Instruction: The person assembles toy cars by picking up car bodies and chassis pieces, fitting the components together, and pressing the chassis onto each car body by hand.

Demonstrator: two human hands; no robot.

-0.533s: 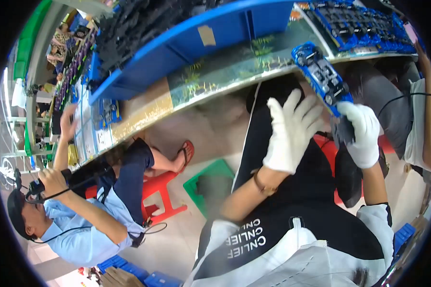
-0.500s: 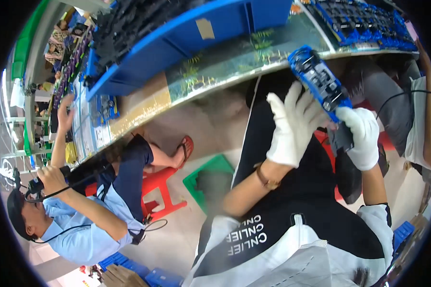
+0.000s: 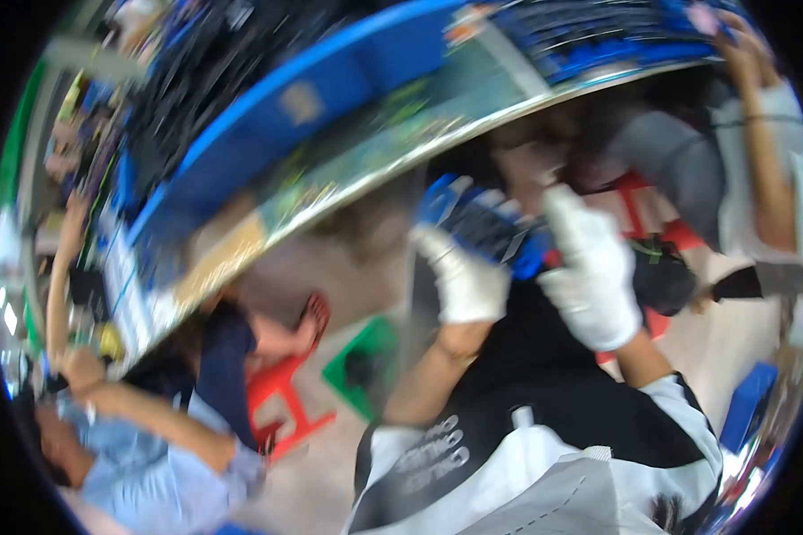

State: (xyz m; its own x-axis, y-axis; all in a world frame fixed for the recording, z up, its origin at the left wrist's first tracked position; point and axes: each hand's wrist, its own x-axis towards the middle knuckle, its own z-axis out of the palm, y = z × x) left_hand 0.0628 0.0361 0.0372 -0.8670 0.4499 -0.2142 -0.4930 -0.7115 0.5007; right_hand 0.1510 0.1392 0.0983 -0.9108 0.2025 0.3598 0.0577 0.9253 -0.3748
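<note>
A blue toy car, its dark underside facing me, is held over my lap below the bench edge. Gloved in white, my left hand is closed around the car's near left side. My right hand, also in a white glove, is beside the car's right end. Its forefinger and thumb are apart, and nothing shows between them. Motion blur hides whether this hand still touches the car.
A long blue bin of black parts stands on the bench, with rows of blue toy cars at far right. Co-workers sit on both sides, one in a light blue shirt. A red stool and green stool stand left.
The car has moved left and down toward me and lies more level. My left hand has closed on it; my right hand has loosened from its end. The whole view has shifted and blurred.
</note>
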